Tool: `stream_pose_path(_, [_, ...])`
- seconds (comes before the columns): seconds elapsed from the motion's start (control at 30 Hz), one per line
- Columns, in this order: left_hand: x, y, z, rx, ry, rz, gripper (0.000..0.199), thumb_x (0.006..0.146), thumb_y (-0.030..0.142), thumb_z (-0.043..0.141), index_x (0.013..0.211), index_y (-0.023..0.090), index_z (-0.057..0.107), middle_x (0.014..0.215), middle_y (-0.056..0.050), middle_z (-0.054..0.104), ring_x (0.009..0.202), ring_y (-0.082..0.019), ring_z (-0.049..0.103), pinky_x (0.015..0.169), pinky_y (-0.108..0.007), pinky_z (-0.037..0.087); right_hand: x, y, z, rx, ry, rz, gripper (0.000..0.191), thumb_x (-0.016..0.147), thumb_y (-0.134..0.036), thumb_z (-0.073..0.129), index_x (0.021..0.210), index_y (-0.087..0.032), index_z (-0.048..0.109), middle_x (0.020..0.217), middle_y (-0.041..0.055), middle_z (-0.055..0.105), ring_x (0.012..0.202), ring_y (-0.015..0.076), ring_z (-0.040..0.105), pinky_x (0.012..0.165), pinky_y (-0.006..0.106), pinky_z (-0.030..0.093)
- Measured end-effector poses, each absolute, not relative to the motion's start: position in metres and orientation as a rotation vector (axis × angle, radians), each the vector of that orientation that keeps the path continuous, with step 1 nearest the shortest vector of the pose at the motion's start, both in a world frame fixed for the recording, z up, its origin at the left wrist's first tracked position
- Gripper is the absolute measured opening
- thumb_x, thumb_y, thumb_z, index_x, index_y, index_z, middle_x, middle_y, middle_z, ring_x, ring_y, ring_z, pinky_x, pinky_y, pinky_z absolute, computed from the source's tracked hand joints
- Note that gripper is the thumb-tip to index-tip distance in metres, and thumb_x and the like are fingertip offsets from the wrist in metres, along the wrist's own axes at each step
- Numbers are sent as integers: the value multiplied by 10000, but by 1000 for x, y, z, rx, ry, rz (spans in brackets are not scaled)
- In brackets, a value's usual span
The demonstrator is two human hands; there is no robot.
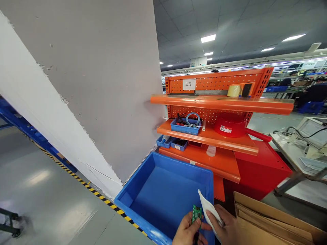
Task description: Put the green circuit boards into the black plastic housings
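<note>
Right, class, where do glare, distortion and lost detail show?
Head view: ceiling lights glare; the floor at left reflects light; the blue tray shines along its near rim; the wall leans, perhaps from wide-angle stretch; markings on the green circuit board are too small to read.

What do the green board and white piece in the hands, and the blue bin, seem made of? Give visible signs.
Green board: probably coated laminate, slightly shiny; flat green face with small components.
White piece: matte; thin and flexible-looking, so perhaps paper, cloth or foam sheet.
Blue bin: likely moulded plastic, smooth, softly shiny; uniform colour, rounded rim, highlights.
</note>
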State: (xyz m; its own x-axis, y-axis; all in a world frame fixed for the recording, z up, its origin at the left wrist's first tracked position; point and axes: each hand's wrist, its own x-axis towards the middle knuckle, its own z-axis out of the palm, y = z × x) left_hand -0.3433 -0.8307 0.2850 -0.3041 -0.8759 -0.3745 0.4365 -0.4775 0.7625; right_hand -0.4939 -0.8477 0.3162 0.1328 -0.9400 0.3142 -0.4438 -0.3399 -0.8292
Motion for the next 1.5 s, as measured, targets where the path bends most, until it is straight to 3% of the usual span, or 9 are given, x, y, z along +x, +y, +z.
stream_pose_path(0.2, [-343,-821,296,1098,-792,-1783,646,570,691,671,876,141,527,520,14,589,330,-85,482,347,-175,311,-481,-846,318,-2163,1062,-1233,212,870,-235,462,905,-211,670,807,46,649,704,149,653,629,183,541])
stream_pose_path(0.43, [-338,-816,308,1101,-933,-1632,516,662,636,638,743,133,556,432,64,421,272,-37,339,305,-173,208,-482,-850,314,-2558,843,-1168,382,800,-127,515,1161,-198,619,948,77,672,840,181,656,766,231,553])
stream_pose_path(0.63, [-336,-815,311,1027,-815,-1646,517,659,605,665,778,111,570,513,14,550,252,-10,317,286,-171,127,-485,-851,331,-2336,896,-1229,186,824,-221,532,896,-191,701,787,48,680,671,155,652,624,177,543])
stream_pose_path(0.8, [-329,-814,321,1017,-923,-1694,555,716,620,593,903,100,546,614,-38,647,236,-11,306,247,-163,102,-485,-846,354,-1978,1144,-1240,290,883,-301,481,691,-174,657,699,34,638,607,158,627,559,190,526])
stream_pose_path(1.0, [-334,-813,327,1034,-1119,-1542,558,776,635,505,866,89,573,494,-14,588,256,-20,308,265,-147,145,-479,-846,346,-2462,741,-1243,306,905,-160,422,1142,-185,613,907,72,639,794,146,634,715,182,530])
stream_pose_path(1.1, [-335,-813,328,1043,-1186,-1550,567,789,644,478,865,91,579,460,-1,557,284,-26,326,284,-142,175,-480,-848,341,-2626,699,-1184,340,921,-154,386,1208,-157,570,943,94,642,828,164,620,775,233,531])
stream_pose_path(1.23, [-336,-812,323,1016,-1122,-1586,592,762,667,496,862,90,582,423,19,520,270,-18,273,281,-151,142,-487,-851,347,-2638,615,-1190,295,923,-165,398,1121,-154,617,894,86,658,771,158,621,735,221,531])
stream_pose_path(1.4, [-332,-810,318,915,-1018,-1653,540,774,611,539,926,93,550,511,-19,607,257,-9,245,276,-165,117,-491,-850,365,-2139,830,-1217,228,888,-238,462,787,-166,654,723,34,631,584,134,603,520,177,497])
stream_pose_path(1.5, [-330,-807,320,911,-975,-1669,506,778,578,556,929,95,543,530,-28,626,252,-7,229,271,-170,103,-490,-847,370,-1929,1033,-1249,271,888,-280,488,687,-165,630,717,30,634,577,143,605,494,177,492])
